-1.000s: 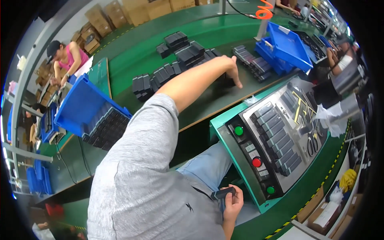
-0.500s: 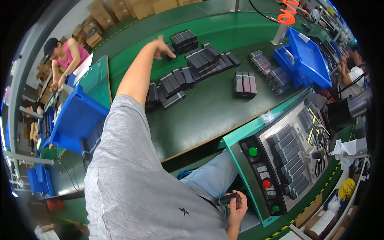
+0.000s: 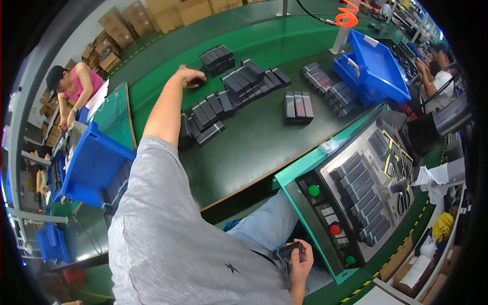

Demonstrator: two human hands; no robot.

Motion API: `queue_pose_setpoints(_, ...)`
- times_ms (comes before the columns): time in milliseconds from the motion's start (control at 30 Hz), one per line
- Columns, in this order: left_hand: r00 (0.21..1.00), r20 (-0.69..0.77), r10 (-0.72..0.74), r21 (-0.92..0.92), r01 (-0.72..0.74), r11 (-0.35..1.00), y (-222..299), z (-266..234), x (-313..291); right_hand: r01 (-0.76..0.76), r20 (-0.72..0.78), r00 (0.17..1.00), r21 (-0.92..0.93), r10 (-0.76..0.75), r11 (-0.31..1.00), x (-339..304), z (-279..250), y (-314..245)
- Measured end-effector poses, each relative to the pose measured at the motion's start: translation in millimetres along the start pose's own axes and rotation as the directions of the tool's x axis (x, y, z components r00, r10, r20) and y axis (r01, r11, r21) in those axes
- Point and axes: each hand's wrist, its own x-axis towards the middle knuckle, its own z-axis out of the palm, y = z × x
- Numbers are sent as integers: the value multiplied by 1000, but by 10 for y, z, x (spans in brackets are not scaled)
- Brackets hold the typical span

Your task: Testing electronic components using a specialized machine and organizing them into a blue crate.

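My left arm stretches out over the green table to its far side. There my left hand [image 3: 191,76] is closed around a small black block, mostly hidden by the fingers. Just right of it stands a stack of black rectangular blocks [image 3: 217,60], and a larger pile of the same blocks [image 3: 244,79] lies beyond. Nearer my forearm, more blocks [image 3: 207,111] rest in a slanting row. Low in front of my body, my right hand [image 3: 301,262] grips another black block [image 3: 288,250] between thumb and fingers.
At right, a tilted machine panel [image 3: 330,175] carries a row of black blocks [image 3: 361,198], buttons and black-handled scissors [image 3: 403,202]. Blue bins [image 3: 378,66] stand at the back right, another blue bin [image 3: 96,165] at left. A separate block group [image 3: 299,108] sits mid-table. Co-workers sit on both sides.
My left hand has gone from spread fingers above a black block to closed around it. The whole view has shifted slightly. My right hand still grips its block.
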Motion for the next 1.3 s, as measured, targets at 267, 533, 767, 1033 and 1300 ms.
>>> queue_pose_setpoints(267, 867, -92, 490, -16, -493, 870, 596, -58, -1625, 34, 46, 998, 62, -37, 997, -80, -230, 89)
queue_pose_setpoints(533, 707, 454, 542, 393, -705, 591, 544, 1232, -2481, 115, 54, 991, 97, -120, 989, -202, -402, 85)
queue_pose_setpoints(767, 825, 469, 315, 397, -515, 759, 597, 1790, -2294, 137, 10, 990, 99, -138, 986, -335, -488, 217)
queue_pose_setpoints(1033, 743, 567, 356, 192, -539, 820, 1121, 1001, -2190, 90, 36, 995, 28, -91, 996, -263, -311, 118)
queue_pose_setpoints(1300, 844, -374, 384, 477, -180, 860, 849, 368, -301, 34, 40, 999, 24, -35, 999, -116, -128, 207)
